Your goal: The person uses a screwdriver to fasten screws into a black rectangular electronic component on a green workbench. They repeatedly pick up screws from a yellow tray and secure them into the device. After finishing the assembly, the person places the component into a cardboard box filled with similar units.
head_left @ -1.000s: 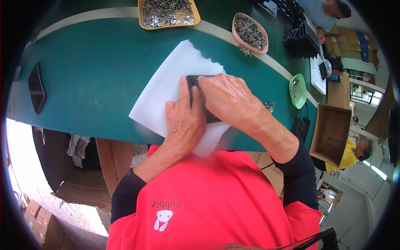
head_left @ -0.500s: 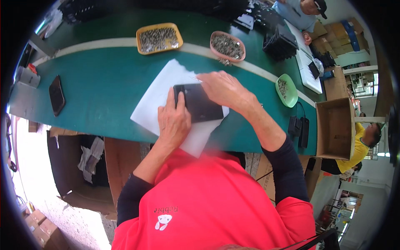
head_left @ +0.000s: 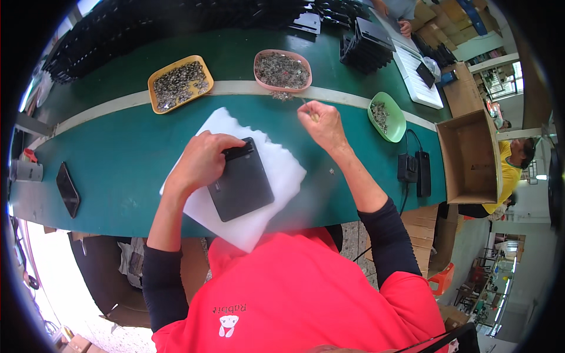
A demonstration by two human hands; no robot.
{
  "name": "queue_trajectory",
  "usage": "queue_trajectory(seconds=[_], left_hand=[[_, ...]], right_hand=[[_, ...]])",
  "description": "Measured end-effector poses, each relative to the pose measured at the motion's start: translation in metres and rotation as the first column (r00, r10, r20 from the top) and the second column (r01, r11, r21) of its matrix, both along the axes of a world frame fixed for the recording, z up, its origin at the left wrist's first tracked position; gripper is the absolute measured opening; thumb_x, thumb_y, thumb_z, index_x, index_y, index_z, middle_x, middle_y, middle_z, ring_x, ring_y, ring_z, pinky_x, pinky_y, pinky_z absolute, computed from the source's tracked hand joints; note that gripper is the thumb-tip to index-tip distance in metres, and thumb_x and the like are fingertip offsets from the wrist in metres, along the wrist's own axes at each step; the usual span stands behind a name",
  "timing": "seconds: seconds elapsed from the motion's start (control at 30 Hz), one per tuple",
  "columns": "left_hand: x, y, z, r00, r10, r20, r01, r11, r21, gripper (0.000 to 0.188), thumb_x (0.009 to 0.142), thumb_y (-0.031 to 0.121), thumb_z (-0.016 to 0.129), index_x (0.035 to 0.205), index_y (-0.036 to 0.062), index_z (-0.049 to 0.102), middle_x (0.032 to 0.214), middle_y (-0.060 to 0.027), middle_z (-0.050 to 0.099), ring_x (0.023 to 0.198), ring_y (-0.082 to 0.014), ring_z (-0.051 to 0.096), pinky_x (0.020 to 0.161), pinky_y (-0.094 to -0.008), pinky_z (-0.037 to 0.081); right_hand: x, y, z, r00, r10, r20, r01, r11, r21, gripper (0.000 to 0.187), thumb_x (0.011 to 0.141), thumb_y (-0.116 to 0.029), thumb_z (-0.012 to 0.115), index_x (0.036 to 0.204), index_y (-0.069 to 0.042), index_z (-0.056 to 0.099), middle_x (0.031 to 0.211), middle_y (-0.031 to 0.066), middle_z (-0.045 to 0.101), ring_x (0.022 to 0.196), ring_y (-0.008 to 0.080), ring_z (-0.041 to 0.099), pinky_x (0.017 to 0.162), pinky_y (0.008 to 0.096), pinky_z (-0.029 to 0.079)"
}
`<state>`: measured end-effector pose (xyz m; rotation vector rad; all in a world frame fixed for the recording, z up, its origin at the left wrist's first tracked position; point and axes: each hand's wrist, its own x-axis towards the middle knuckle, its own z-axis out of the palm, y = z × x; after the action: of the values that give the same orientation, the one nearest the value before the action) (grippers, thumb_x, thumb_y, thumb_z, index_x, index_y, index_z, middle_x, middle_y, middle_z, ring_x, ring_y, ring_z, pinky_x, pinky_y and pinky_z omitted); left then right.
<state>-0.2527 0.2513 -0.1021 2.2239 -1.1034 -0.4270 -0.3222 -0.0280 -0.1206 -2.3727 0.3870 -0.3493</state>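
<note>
A flat black rectangular panel (head_left: 244,188) lies tilted on a white foam sheet (head_left: 282,170). My left hand (head_left: 203,160) is curled at its upper left edge, with a finger stretched along a small slotted strip at the top. My right hand (head_left: 322,126) is closed around a thin metal tool (head_left: 303,102) that looks like tweezers. Its tip points at a few loose metal bits (head_left: 282,95) spilled just below a pink tray (head_left: 283,54) of small metal parts. Most of the tool is hidden by my fingers.
A yellow tray (head_left: 203,89) and a green bowl (head_left: 395,130) also hold small metal parts. A dark phone (head_left: 68,189) lies at left, black adapters (head_left: 423,174) at right beside a cardboard box (head_left: 469,160). Black panels (head_left: 368,46) are stacked at the back; other people are beyond.
My right hand has left the panel and moved up and right toward the pink tray. The panel has turned and shifted left and nearer to me, and my left hand has moved to its upper left.
</note>
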Motion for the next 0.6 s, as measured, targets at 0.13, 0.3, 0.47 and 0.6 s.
queue_trajectory(seconds=[0.13, 0.3, 0.47, 0.6], left_hand=[[-0.002, -0.013, -0.01, 0.977, -0.087, 0.195, 0.123, 0.975, -0.182, 0.042, 0.074, -0.013, 0.053, 0.107, 0.0073, 0.071, 0.124, -0.0135, 0.064, 0.102, -0.034, 0.061, 0.091, -0.0415, 0.049], [0.046, 0.007, -0.021, 0.927, 0.32, 0.194, -0.246, 0.913, -0.327, 0.039, 0.078, -0.015, 0.052, 0.108, 0.0038, 0.068, 0.118, -0.012, 0.065, 0.094, -0.0248, 0.064, 0.084, -0.0314, 0.051], [0.075, 0.014, -0.014, 0.795, 0.537, 0.282, -0.452, 0.834, -0.316, 0.022, 0.085, -0.005, 0.055, 0.102, -0.0015, 0.069, 0.105, -0.0167, 0.064, 0.095, -0.032, 0.063, 0.085, -0.0377, 0.051], [0.094, 0.012, -0.02, 0.742, 0.509, 0.435, -0.468, 0.859, -0.207, 0.019, 0.087, 0.003, 0.06, 0.103, -0.0016, 0.069, 0.101, -0.0169, 0.063, 0.094, -0.033, 0.063, 0.082, -0.0406, 0.052]], right_hand=[[0.025, -0.015, -0.02, 0.996, -0.043, 0.078, 0.058, 0.98, -0.192, 0.021, 0.081, -0.018, 0.061, 0.094, -0.005, 0.072, 0.092, 0.0185, 0.07, 0.09, 0.0367, 0.068, 0.084, 0.043, 0.053], [0.028, -0.009, -0.028, 0.985, 0.137, 0.11, -0.139, 0.99, 0.016, 0.021, 0.082, -0.016, 0.06, 0.095, -0.007, 0.073, 0.092, 0.0174, 0.071, 0.089, 0.0346, 0.068, 0.084, 0.0416, 0.053], [0.02, -0.015, -0.024, 0.996, -0.01, -0.089, 0.025, 0.985, 0.169, 0.018, 0.082, -0.014, 0.061, 0.093, -0.008, 0.073, 0.094, 0.0171, 0.07, 0.09, 0.0324, 0.067, 0.084, 0.0393, 0.052], [0.018, -0.011, -0.027, 0.995, 0.094, 0.033, -0.093, 0.995, -0.042, 0.015, 0.082, -0.014, 0.063, 0.09, -0.007, 0.072, 0.089, 0.0163, 0.068, 0.085, 0.0343, 0.066, 0.079, 0.0403, 0.052]])
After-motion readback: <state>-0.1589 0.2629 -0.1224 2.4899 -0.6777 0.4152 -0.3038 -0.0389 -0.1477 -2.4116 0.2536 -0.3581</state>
